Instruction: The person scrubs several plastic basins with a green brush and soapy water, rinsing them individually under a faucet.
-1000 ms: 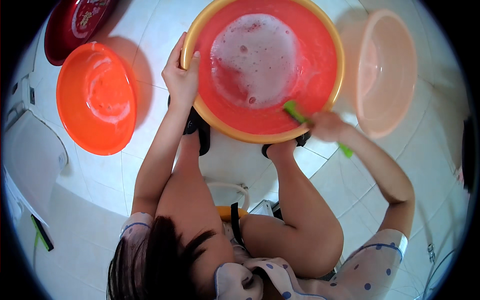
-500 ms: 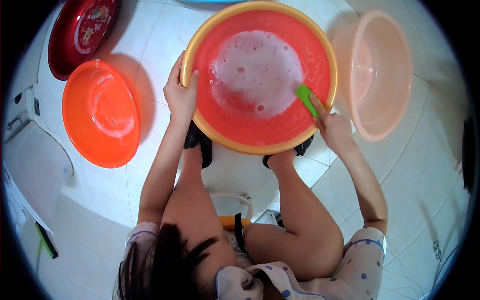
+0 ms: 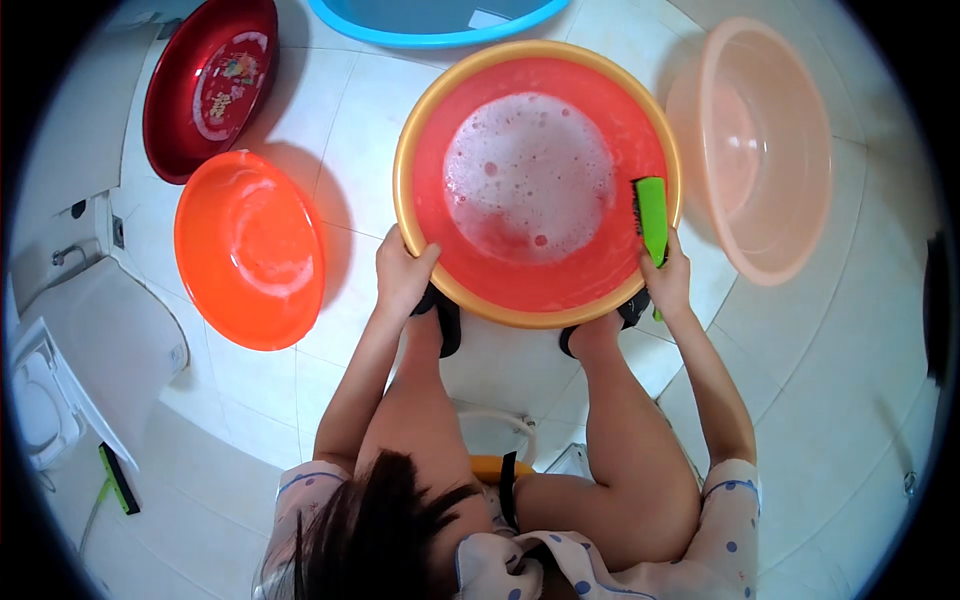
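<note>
A large red basin with a gold rim [image 3: 540, 318] stands before me, with white suds [image 3: 530, 175] floating inside. At its lower left rim, my left hand [image 3: 405, 272] has hold of the edge, thumb over the top and fingers outside. My right hand [image 3: 668, 274] is closed around the handle of a green scrub brush [image 3: 652, 208] at the basin's right side. The brush head points away from me, over the inner wall, and its dark bristles face left toward the suds.
An orange basin [image 3: 290, 230] and a dark red basin [image 3: 185, 120] stand to the left. On the right is a pale peach basin [image 3: 790, 190], and a blue tub [image 3: 400, 38] lies beyond. A green-and-black floor brush [image 3: 120, 480] rests at lower left, near a white toilet [image 3: 120, 310].
My left hand has slid nearer along the rim, from the left side to the lower left. The brush has lifted away from the suds and turned, so its bristles now show. The view has shifted.
</note>
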